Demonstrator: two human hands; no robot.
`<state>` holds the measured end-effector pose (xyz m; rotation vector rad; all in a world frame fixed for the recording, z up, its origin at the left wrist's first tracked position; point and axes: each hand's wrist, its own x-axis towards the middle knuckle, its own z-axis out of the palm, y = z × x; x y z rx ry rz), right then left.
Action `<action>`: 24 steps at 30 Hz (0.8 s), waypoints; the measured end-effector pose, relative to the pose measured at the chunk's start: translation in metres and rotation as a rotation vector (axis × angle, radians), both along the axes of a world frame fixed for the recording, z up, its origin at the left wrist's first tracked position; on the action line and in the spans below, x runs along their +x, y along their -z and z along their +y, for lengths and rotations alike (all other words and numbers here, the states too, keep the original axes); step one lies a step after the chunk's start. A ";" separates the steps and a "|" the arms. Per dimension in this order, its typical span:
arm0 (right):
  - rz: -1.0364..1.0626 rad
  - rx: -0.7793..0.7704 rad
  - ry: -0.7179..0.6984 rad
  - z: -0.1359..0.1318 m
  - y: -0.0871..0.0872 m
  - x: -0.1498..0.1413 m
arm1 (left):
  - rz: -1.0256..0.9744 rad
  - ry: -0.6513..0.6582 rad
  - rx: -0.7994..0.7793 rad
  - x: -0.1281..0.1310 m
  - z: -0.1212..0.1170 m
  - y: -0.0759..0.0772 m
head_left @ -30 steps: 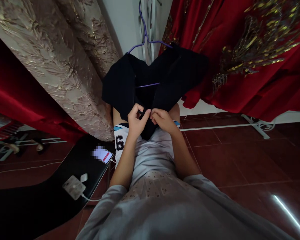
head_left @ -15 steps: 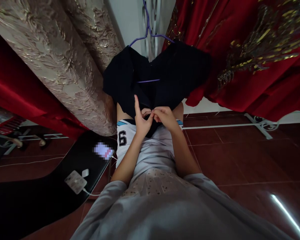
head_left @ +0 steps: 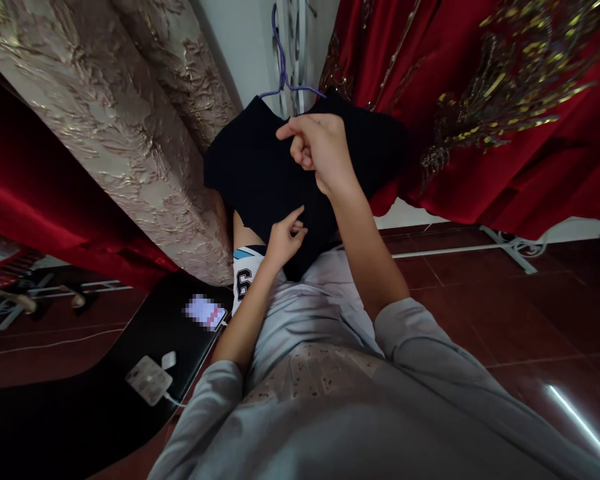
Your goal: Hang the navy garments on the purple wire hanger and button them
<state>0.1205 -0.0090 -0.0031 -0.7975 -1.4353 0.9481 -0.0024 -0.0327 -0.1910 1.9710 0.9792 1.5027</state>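
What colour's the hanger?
Purple hanger, best seen in the head view, sticking out of the dark garment.

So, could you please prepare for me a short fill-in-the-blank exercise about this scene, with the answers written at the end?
1. The hanger in the dark garment has the colour ____.
2. Of the left hand and the right hand, the one nearer the hanger is the ____ one.
3. The visible digit on the white shorts is ____.
4. The lit phone lies on a surface whose colour is ____.

Missing words: purple; right; 6; black.
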 end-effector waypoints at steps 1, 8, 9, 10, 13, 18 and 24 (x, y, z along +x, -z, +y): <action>-0.010 -0.001 0.004 -0.002 0.002 0.001 | 0.001 0.018 0.036 -0.005 0.001 -0.019; 0.057 0.011 0.065 -0.013 -0.009 0.004 | 0.017 -0.084 0.476 -0.018 0.026 -0.164; 0.064 0.017 0.077 -0.013 -0.010 0.005 | 0.068 -0.073 0.482 -0.018 0.032 -0.171; 0.072 0.019 0.089 -0.012 -0.009 0.007 | 0.099 -0.065 0.462 -0.018 0.038 -0.175; 0.099 -0.022 0.123 -0.006 0.002 0.012 | 0.092 -0.071 0.393 -0.023 0.056 -0.172; 0.026 -0.017 0.141 0.013 0.030 0.012 | 0.148 -0.072 0.473 -0.034 0.079 -0.161; -0.085 0.100 0.244 0.026 0.037 0.011 | 0.082 -0.057 0.393 -0.022 0.090 -0.162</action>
